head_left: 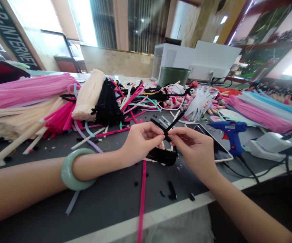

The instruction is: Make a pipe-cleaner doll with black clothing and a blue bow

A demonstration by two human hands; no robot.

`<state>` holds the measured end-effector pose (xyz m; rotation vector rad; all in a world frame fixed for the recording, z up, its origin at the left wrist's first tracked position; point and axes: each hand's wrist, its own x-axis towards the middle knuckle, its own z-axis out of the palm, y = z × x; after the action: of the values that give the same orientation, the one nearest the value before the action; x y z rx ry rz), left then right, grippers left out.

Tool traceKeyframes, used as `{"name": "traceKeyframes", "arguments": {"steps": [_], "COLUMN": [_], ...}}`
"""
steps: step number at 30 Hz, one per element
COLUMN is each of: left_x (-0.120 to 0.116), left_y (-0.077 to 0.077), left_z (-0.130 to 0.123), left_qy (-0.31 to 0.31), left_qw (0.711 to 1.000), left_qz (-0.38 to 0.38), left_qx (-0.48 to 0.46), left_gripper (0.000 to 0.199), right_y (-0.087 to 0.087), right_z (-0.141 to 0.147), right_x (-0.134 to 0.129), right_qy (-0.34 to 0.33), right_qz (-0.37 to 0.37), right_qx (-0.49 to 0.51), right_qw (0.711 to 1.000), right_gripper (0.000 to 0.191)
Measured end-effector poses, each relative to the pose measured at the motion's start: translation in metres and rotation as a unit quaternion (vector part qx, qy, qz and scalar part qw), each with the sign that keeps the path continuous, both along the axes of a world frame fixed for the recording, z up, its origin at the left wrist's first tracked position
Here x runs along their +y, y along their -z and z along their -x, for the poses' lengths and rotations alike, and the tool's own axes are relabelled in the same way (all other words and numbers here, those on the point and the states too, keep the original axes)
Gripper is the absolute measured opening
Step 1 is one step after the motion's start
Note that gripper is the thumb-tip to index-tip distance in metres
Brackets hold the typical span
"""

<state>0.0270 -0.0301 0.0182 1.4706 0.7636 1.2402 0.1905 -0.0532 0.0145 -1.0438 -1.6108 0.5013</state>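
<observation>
Both my hands work together just above the grey table top [105,192]. My left hand [142,141] and my right hand [191,148] pinch a crossed pair of black pipe cleaners [167,130] between their fingertips. The crossing is partly hidden by my fingers. Directly below, a fluffy black pipe-cleaner shape [161,157] lies against the heel of my left hand. A pale green bangle [67,172] circles my left wrist. A long pink pipe cleaner [142,202] runs under my hands toward the table's edge.
Thick bundles of pink, cream and black pipe cleaners [59,101] and a tangled heap lie beyond my hands. To the right are a smartphone [219,152], a blue hot glue gun [230,135] and a clear cup of glue sticks [200,103]. Black cables trail along the front edge.
</observation>
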Motion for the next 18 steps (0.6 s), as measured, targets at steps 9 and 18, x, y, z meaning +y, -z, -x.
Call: {"name": "traceKeyframes", "arguments": {"steps": [9, 18], "left_x": [-0.0003, -0.0003], "left_y": [0.0006, 0.0015], "left_z": [-0.0001, 0.0014], "left_qy": [0.012, 0.026], "left_qw": [1.0, 1.0], "left_qz": [0.008, -0.009], "left_qx": [-0.004, 0.008], "left_gripper": [0.011, 0.01], "right_y": [-0.0036, -0.0041], "right_z": [0.0014, -0.0013], "right_x": [0.0027, 0.0059], "right_qy": [-0.049, -0.109], "right_qz": [0.066, 0.158], "right_qx": [0.113, 0.175], "right_qw": [0.99, 0.966], "right_gripper": [0.021, 0.021]}}
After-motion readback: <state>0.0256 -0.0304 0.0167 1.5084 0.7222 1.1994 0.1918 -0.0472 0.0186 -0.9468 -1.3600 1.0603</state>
